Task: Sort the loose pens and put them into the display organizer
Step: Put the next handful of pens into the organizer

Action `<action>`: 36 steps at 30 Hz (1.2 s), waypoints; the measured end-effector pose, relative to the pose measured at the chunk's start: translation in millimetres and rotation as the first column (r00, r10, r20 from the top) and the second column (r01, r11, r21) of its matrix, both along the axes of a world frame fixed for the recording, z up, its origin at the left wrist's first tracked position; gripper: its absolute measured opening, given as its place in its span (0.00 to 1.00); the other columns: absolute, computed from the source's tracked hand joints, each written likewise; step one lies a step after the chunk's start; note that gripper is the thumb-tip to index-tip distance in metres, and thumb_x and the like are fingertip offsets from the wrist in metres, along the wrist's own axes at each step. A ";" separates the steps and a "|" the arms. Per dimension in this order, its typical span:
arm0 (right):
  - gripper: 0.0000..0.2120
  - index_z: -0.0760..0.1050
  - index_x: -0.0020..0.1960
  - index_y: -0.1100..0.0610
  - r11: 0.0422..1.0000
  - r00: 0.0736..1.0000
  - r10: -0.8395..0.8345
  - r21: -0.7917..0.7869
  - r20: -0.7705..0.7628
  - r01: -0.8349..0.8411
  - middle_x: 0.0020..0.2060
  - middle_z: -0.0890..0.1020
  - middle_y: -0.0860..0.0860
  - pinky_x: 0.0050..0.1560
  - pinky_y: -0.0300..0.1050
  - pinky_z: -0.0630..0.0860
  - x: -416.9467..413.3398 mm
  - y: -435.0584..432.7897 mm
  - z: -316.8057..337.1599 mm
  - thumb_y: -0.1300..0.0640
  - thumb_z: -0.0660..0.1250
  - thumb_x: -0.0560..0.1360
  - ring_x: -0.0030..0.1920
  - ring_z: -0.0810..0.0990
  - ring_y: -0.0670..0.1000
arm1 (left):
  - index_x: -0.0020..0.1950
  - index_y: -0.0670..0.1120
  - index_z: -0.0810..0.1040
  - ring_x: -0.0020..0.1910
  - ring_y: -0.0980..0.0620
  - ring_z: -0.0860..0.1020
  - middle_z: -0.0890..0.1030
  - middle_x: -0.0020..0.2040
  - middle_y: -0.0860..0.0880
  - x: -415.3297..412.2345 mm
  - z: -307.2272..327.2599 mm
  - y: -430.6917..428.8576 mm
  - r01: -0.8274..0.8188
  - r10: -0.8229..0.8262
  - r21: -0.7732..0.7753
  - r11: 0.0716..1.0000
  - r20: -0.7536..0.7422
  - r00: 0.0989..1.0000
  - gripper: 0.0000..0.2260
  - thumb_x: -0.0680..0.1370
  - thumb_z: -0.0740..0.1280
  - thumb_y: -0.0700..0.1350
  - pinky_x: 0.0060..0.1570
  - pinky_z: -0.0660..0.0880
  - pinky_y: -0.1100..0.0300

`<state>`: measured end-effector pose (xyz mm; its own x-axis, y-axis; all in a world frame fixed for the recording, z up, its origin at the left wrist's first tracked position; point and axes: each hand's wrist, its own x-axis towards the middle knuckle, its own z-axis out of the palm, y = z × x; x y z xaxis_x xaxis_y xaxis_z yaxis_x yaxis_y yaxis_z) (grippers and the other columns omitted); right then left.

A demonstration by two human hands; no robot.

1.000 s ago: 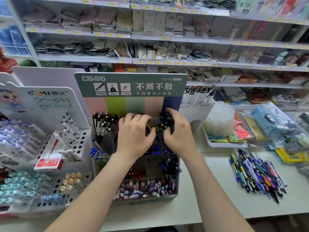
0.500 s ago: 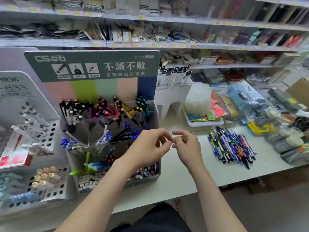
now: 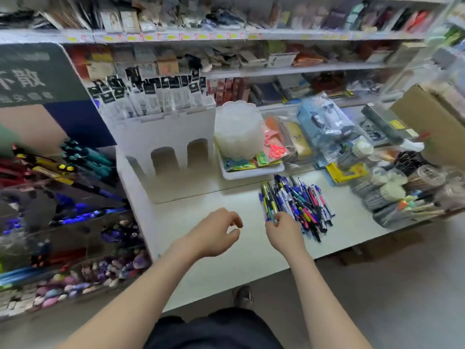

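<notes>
Right hand (image 3: pixel 284 234) sits at the seven o'clock edge of the pen pile (image 3: pixel 299 205), fingertips among the barrels; whether that grip has one, I can't tell. Left hand (image 3: pixel 214 234) hovers beside it, grip loose and empty. Best play: gather one colour, tips aligned, then carry to the organizer (image 3: pixel 75 222) at nine o'clock on the desk (image 3: pixel 234 268).

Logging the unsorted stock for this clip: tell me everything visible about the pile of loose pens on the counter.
The pile of loose pens is a flat heap of slim plastic-looking pens, mostly blue, black and white with some pink, yellow and teal, lying roughly parallel and overlapping on the pale counter, in front of a white tray. Fingertips of the right hand reach its near left edge; whether they grip a pen is unclear.
</notes>
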<state>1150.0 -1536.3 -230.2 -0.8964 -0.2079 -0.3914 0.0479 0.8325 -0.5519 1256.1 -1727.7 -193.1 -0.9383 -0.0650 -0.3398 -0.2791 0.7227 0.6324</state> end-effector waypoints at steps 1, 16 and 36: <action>0.16 0.77 0.68 0.62 1.000 1.000 0.018 0.015 0.010 -0.018 0.54 0.84 0.59 0.53 0.53 0.79 -12.8 12.3 -8.4 0.57 0.63 0.83 0.53 0.82 0.60 | 0.68 0.51 0.80 0.52 0.54 0.75 0.76 0.64 0.50 -12.8 -8.9 10.7 -0.004 0.004 0.002 1.000 0.036 0.999 0.14 0.84 0.63 0.49 0.56 0.70 0.59; 0.25 0.70 0.74 0.62 0.924 0.899 0.368 0.201 -0.236 -0.325 0.65 0.76 0.60 0.61 0.53 0.77 -92.2 21.4 -90.7 0.55 0.69 0.81 0.64 0.75 0.61 | 0.80 0.49 0.70 0.76 0.48 0.70 0.70 0.80 0.49 -140.8 -104.2 89.2 -0.679 0.543 0.322 0.660 0.420 0.727 0.22 0.85 0.59 0.44 0.74 0.69 0.50; 0.42 0.49 0.84 0.65 0.909 0.946 0.310 0.322 -0.095 -0.265 0.76 0.62 0.67 0.73 0.57 0.70 -55.7 -57.1 -129.7 0.55 0.69 0.80 0.72 0.66 0.66 | 0.79 0.53 0.70 0.50 0.48 0.74 0.77 0.62 0.50 -99.9 -143.7 30.1 -0.873 0.683 0.234 0.428 0.550 0.481 0.22 0.84 0.58 0.45 0.46 0.70 0.55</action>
<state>1094.2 -1593.4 -359.9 -0.8658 -0.3574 -0.3503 -0.2784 0.9256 -0.2564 1156.2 -1697.6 -336.8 -0.3693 -0.4669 -0.8035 -0.8131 -0.2562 0.5226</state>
